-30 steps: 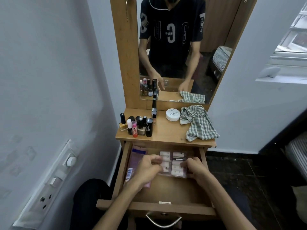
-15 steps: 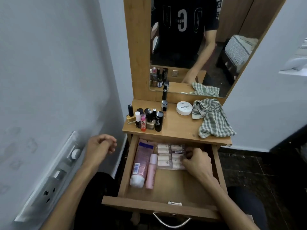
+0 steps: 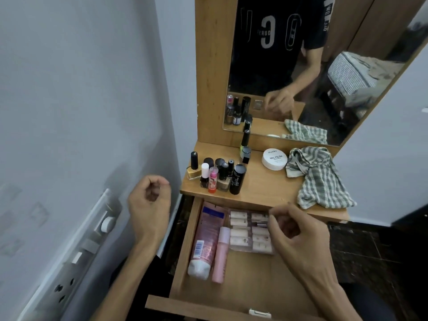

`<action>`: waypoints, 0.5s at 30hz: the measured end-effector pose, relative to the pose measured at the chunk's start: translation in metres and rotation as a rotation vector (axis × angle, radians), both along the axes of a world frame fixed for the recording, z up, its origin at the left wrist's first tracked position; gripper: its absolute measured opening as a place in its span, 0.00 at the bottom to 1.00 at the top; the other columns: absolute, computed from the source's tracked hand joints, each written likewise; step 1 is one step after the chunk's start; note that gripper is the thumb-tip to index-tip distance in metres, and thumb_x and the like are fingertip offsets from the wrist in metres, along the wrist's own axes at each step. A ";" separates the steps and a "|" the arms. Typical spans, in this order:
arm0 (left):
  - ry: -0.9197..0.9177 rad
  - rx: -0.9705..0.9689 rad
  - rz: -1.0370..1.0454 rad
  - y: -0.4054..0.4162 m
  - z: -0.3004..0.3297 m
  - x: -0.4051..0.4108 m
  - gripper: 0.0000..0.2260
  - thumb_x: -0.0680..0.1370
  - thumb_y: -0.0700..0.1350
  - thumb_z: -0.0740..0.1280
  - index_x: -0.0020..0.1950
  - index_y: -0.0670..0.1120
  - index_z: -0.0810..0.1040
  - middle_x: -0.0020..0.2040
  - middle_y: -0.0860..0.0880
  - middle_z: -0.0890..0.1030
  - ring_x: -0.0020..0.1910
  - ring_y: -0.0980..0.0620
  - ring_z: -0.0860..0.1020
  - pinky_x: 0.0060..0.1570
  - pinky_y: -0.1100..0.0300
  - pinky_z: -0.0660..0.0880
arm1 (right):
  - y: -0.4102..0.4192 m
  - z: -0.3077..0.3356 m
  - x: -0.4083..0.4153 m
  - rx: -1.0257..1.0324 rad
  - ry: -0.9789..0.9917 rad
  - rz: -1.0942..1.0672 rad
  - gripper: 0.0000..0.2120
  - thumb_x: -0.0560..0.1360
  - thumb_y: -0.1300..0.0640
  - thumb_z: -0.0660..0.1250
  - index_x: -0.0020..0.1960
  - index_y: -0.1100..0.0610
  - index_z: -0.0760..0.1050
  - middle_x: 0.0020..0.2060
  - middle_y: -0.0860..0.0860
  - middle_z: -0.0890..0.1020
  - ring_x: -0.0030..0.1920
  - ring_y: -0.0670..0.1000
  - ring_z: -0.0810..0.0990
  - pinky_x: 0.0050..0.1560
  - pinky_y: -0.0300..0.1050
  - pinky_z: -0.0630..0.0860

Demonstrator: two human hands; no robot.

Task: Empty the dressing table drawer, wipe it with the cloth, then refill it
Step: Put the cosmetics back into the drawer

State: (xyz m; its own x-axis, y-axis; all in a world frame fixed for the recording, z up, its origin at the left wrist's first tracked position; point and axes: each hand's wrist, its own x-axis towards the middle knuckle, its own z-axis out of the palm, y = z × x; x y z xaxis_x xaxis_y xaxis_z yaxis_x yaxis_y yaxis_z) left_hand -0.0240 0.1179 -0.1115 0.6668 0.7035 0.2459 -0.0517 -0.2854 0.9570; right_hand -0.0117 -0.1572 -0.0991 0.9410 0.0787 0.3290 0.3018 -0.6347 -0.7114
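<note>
The left hand (image 3: 149, 205) hangs in the air left of the desk (image 3: 266, 188), beside the wall, fingers loosely curled around nothing. The right hand (image 3: 298, 237) hovers over the open drawer (image 3: 245, 281), thumb and fingers pinched near a small brush-like item on the clear nail box (image 3: 247, 232); whether it grips that item cannot be told. Half a second ago this hand lay lower on the box; now it is lifted. A pink tube (image 3: 205, 239) and slim pink bottle (image 3: 221, 253) lie along the drawer's left side. The checked cloth (image 3: 319, 179) sits on the desk, right of the nail polish bottles (image 3: 220, 176).
</note>
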 end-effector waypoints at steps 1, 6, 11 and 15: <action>-0.071 0.053 -0.008 -0.008 0.012 -0.001 0.08 0.77 0.34 0.68 0.42 0.46 0.79 0.37 0.50 0.78 0.37 0.56 0.75 0.39 0.66 0.72 | 0.004 0.008 0.004 0.040 -0.055 0.042 0.07 0.74 0.60 0.76 0.49 0.51 0.83 0.34 0.43 0.82 0.34 0.48 0.81 0.34 0.44 0.79; -0.122 0.509 -0.149 -0.036 0.047 0.007 0.08 0.75 0.43 0.71 0.53 0.44 0.82 0.42 0.51 0.75 0.39 0.55 0.72 0.41 0.67 0.69 | 0.039 0.031 0.041 0.010 -0.181 0.146 0.22 0.75 0.44 0.73 0.65 0.51 0.80 0.49 0.42 0.80 0.40 0.44 0.80 0.36 0.41 0.81; 0.026 0.889 -0.117 -0.042 0.045 0.023 0.12 0.73 0.49 0.76 0.54 0.47 0.85 0.45 0.52 0.74 0.44 0.52 0.72 0.44 0.58 0.64 | 0.067 0.027 0.062 -0.131 -0.171 0.109 0.22 0.74 0.44 0.75 0.66 0.51 0.81 0.52 0.44 0.81 0.40 0.41 0.76 0.41 0.36 0.75; 0.084 0.956 -0.127 -0.042 0.039 0.023 0.11 0.73 0.48 0.76 0.53 0.46 0.84 0.47 0.50 0.74 0.47 0.51 0.73 0.46 0.59 0.61 | 0.068 0.024 0.060 -0.082 -0.161 0.105 0.15 0.75 0.49 0.76 0.61 0.47 0.82 0.48 0.42 0.83 0.38 0.43 0.79 0.41 0.41 0.78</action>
